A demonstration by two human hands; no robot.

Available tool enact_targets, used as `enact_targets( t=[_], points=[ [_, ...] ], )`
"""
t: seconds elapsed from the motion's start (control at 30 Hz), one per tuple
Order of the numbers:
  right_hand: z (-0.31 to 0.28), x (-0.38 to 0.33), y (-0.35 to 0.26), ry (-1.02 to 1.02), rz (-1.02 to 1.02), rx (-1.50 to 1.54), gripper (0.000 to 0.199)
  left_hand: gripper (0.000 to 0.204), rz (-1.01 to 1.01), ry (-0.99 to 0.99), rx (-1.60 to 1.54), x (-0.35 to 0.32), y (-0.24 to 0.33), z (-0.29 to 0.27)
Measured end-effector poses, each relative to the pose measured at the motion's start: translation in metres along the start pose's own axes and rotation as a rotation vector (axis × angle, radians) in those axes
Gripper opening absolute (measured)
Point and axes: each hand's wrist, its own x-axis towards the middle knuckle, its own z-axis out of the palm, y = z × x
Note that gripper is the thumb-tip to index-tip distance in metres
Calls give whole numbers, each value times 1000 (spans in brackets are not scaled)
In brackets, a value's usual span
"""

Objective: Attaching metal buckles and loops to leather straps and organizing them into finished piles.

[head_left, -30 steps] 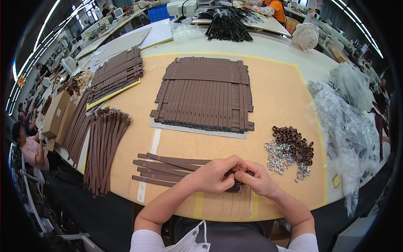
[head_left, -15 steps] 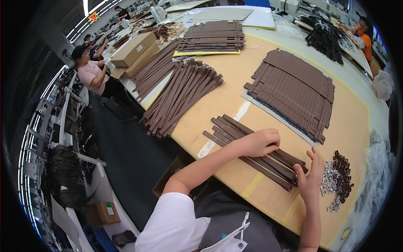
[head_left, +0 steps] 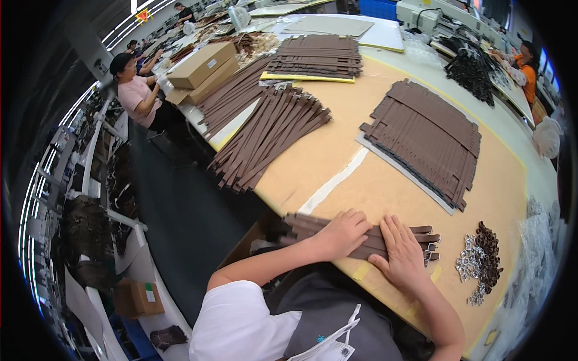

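Observation:
A bundle of brown straps [head_left: 377, 241], several of them, lies side by side near the table's front edge, with square silver buckles [head_left: 431, 247] at the right ends. Over the middle of the bundle my left hand [head_left: 343, 234] is closed, its fingers curled round the straps. My right hand [head_left: 402, 253] rests on the straps closer to the buckles, its fingers stretched out flat and the thumb apart. The left ends of the straps reach past the table edge and look blurred.
A neat stack of brown straps [head_left: 424, 141] lies on a grey board ahead. Fanned straps [head_left: 265, 138] and another stack [head_left: 316, 57] are farther left. Loose silver rings [head_left: 468, 259] and brown loops [head_left: 489, 259] are piled at right, beside clear plastic [head_left: 533, 259]. Cardboard boxes [head_left: 201, 66] stand near a co-worker.
Both hands have moved toward the table's front edge, and the strap bundle has shifted toward me and gathered closer together. My right hand has gone from the strap ends to flat on top.

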Motion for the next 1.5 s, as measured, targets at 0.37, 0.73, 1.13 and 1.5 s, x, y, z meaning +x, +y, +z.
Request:
enact_targets(
  t=[0.37, 0.73, 1.13, 1.5],
  points=[
    [-16, -21, 3, -196, -367, 41, 84, 55, -609, -657, -1218, -100, 27, -4],
    [-29, -12, -5, -32, -333, 186, 109, 35, -658, -826, -1758, -63, 22, -35],
    [-35, 5, -6, 210, -66, 368, 99, 33, -328, 25, -1054, -7, -75, -240],
    [-5, -1, -9, 78, -12, 424, 87, 29, -910, 65, -1087, -70, -257, -237]
  ],
)
